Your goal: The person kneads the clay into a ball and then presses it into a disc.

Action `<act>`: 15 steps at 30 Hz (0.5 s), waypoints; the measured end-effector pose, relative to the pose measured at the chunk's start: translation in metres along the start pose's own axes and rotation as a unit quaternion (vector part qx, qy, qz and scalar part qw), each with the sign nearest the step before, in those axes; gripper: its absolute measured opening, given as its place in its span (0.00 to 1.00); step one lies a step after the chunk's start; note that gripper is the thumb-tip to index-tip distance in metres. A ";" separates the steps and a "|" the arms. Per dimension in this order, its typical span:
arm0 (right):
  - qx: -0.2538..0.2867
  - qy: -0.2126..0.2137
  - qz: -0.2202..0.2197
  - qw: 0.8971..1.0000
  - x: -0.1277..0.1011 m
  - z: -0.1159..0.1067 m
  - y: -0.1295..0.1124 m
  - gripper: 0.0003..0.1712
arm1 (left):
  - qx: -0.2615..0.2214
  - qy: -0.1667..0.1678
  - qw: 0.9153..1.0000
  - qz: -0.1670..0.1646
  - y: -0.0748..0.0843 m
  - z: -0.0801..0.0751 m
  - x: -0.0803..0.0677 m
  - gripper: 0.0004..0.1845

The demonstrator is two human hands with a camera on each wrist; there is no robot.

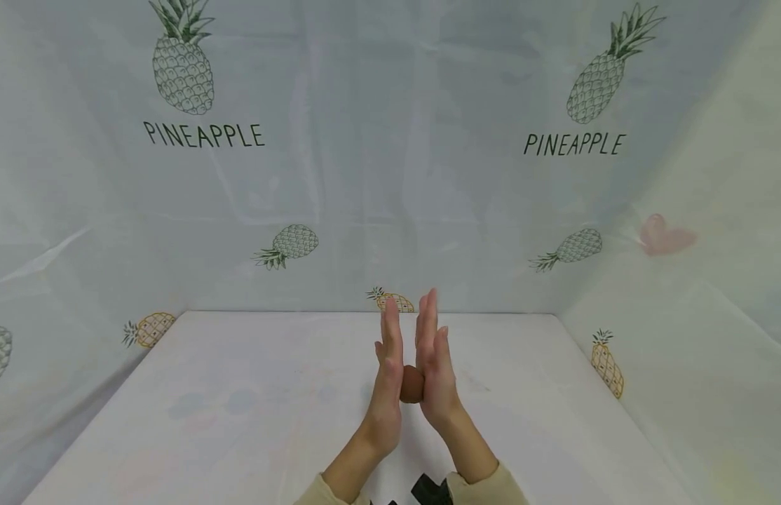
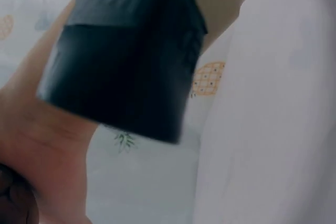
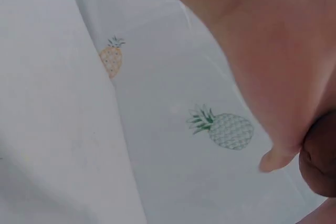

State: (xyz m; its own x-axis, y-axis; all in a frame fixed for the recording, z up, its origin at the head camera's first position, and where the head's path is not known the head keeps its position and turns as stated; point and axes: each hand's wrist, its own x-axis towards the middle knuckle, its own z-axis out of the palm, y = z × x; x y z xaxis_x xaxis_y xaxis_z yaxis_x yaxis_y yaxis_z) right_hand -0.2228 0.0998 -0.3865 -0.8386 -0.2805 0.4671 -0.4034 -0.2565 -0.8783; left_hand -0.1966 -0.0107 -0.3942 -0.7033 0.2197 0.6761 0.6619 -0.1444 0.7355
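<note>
A small brown ball [image 1: 411, 384] is pressed between my two palms, held upright over the middle of the white table [image 1: 239, 421]. My left hand [image 1: 387, 382] and my right hand [image 1: 433, 368] stand edge-on with fingers straight and pointing up and away. In the left wrist view the brown ball [image 2: 16, 203] shows dark at the lower left corner, under my palm [image 2: 47, 145], and a black wrist strap block [image 2: 126, 56] fills the top. In the right wrist view the ball [image 3: 319, 156] peeps out at the right edge under my right palm [image 3: 262, 45].
A pale cloth printed with pineapples [image 1: 182, 70] and the word PINEAPPLE covers the back and side walls around the table. Beige sleeves [image 1: 485, 487] and a black strap [image 1: 428, 489] show at the bottom edge.
</note>
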 end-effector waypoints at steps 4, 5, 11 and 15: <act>0.011 -0.015 0.030 0.999 0.000 0.005 0.007 0.34 | 0.038 0.009 0.999 0.027 0.000 -0.005 0.000 0.34; 0.011 -0.022 0.033 0.999 0.000 0.006 0.008 0.34 | 0.047 0.013 0.998 0.030 0.000 -0.007 0.001 0.34; 0.001 -0.054 0.027 0.998 -0.002 0.018 0.010 0.36 | 0.060 0.031 0.998 0.004 0.000 -0.020 0.005 0.35; -0.009 -0.060 0.006 0.998 -0.003 0.025 0.006 0.36 | 0.049 0.044 0.997 -0.034 -0.003 -0.025 0.008 0.35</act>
State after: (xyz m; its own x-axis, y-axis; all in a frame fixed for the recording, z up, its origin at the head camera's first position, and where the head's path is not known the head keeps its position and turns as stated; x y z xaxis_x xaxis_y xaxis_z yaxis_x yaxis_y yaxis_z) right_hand -0.2133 0.0765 -0.3906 -0.7939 -0.3926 0.4643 -0.4013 -0.2353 -0.8852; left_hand -0.2110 -0.0330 -0.3894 -0.7650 0.1404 0.6286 0.6304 -0.0366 0.7754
